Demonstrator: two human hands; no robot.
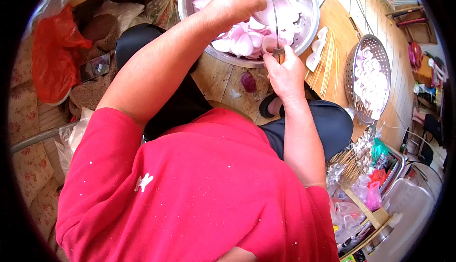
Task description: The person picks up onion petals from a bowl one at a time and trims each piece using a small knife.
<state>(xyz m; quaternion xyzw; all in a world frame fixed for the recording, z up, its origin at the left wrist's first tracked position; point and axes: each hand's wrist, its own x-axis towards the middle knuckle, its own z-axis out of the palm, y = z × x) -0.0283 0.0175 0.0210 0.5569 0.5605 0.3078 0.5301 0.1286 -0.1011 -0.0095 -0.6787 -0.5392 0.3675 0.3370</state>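
Note:
Over the steel colander (pixel 313 22) full of pink-white onion pieces (pixel 242 38), my left hand (pixel 235 3) has its thumb and fingers pinched together. What they hold, if anything, is hidden. My right hand (pixel 287 74), at the colander's near rim, is closed on the brown handle of a thin knife (pixel 276 24). Its dark blade appears edge-on and points away from me. A curled onion piece (pixel 269 44) sits against the blade by my right thumb.
Bamboo skewers (pixel 328 64) and onion pieces (pixel 314 53) lie on a wooden board (pixel 332 12). To the right stands a second colander (pixel 350 67) holding onion pieces. A purple onion (pixel 248 82) is on the floor. Filled skewers (pixel 351 164), a phone (pixel 95 68) and a red bag (pixel 54 57) lie nearby.

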